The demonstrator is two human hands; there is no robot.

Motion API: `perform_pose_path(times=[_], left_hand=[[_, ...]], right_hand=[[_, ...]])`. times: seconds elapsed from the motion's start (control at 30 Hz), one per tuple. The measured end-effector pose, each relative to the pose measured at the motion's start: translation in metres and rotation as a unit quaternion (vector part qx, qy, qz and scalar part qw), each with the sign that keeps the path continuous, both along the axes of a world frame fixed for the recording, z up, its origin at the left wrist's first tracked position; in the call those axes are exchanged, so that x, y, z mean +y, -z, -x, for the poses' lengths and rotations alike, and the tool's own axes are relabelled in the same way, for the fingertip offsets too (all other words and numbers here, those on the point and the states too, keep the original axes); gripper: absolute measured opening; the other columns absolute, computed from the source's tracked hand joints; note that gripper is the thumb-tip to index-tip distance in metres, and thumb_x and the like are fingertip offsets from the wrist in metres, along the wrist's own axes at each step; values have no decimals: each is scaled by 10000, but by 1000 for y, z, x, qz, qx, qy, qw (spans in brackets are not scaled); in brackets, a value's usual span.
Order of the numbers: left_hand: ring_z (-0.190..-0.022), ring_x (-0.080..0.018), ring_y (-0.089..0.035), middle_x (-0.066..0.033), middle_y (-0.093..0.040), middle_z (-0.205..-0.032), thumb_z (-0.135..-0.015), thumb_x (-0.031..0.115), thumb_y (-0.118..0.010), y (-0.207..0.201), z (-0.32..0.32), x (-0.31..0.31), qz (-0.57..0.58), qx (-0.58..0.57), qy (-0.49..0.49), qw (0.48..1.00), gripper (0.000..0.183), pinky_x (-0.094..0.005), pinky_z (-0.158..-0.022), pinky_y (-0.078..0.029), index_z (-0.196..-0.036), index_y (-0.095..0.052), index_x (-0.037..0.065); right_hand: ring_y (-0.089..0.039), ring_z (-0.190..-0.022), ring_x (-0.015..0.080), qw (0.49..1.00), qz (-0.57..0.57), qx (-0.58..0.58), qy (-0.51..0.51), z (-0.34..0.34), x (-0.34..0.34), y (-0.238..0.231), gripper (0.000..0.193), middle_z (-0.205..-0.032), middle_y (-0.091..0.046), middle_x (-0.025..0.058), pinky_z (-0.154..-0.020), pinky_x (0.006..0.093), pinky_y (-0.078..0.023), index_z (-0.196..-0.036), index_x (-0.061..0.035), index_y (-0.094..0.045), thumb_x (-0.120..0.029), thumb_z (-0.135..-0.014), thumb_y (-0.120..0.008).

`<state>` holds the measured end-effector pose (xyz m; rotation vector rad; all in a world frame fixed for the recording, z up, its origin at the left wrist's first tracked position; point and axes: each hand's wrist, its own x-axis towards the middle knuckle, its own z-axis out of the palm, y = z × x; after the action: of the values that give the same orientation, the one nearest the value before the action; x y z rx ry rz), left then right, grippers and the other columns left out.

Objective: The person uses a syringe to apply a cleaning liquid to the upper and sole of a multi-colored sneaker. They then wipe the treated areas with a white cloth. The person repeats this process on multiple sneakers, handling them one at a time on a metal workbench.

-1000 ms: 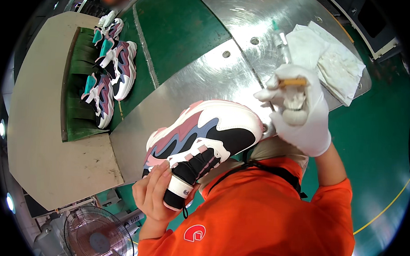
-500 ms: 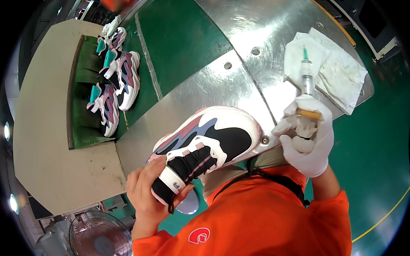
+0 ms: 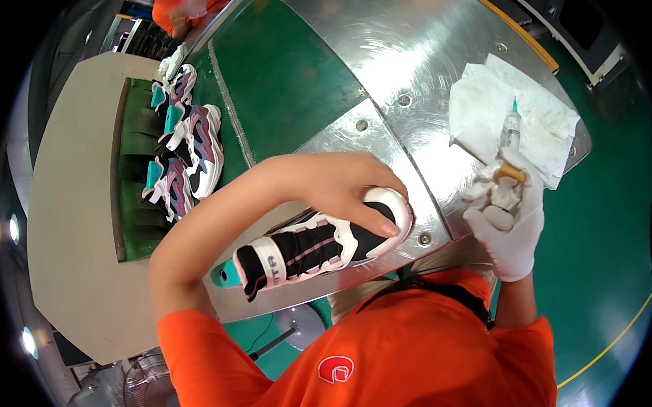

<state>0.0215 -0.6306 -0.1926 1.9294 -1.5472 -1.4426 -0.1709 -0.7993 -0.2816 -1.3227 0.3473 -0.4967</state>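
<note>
A white, black and pink sneaker lies on the metal tabletop in front of me, a teal last showing at its collar. My bare left hand grips its toe, thumb on the black upper and fingers over the far side, partly hidden. To the right, my white-gloved right hand is closed around a syringe with a green tip pointing away from me. A small white wad also sits in that palm; its kind is unclear.
Several similar sneakers stand on a green padded rack at left. White cloths lie at the table's right end. A person in orange is at the far left. A fan stands at lower left.
My left hand has gone from the sneaker's heel to its toe, and the sneaker has turned slightly. My right hand has shifted a little, with the syringe now farther right.
</note>
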Motion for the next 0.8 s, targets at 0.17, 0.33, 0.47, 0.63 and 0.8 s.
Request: perform_pose_path(times=[0.17, 0.33, 0.47, 0.63, 0.8], left_hand=[[-870, -216, -625, -112, -664, -921, -770, 441, -748, -28, 19, 11, -61, -27, -140, 988, 517, -324, -762, -479, -1082, -657, 39], [-904, -145, -588, -49, -617, -974, -710, 244, -802, -100, 50, 68, 89, -87, -337, 933, 447, -273, -790, -471, -1059, -635, 23], [-952, -158, -592, -63, -623, -1022, -755, 244, -792, -119, 72, 121, 365, -58, -396, 840, 463, -290, -842, -470, -1107, -621, -2], [-1003, -158, -569, -68, -599, -1083, -812, 290, -747, -112, 98, 135, 471, -126, -407, 772, 516, -286, -874, -447, -1206, -599, -9], [-1015, -169, -578, -88, -604, -1097, -842, 327, -706, -105, 100, 122, 454, -144, -428, 768, 529, -296, -887, -453, -1219, -578, -21]], right_hand=[[-572, -754, 83, 990, 85, 109, -25, 4, -26, -17, 671, -889, -619, 47, -705, 226, -490, -1264, -47, -524, -56, -651, -797], [-567, -691, 86, 930, 319, 125, -130, 11, -49, -41, 444, -808, -613, 39, -634, 236, -494, -1039, -24, -622, -138, -643, -787], [-582, -535, 158, 957, 50, 62, -279, 19, -41, -88, 485, -734, -583, 94, -511, 246, -475, -991, 76, -567, -169, -635, -787], [-552, -502, 212, 823, -191, -297, -444, -9, -14, -101, 788, -754, -577, 186, -474, 306, -507, -1089, 127, -475, -388, -628, -855], [-617, -737, 262, 701, -247, -353, -568, -44, 7, -137, 807, -1049, -559, 250, -620, 342, -535, -1258, 76, -428, -278, -628, -786]])
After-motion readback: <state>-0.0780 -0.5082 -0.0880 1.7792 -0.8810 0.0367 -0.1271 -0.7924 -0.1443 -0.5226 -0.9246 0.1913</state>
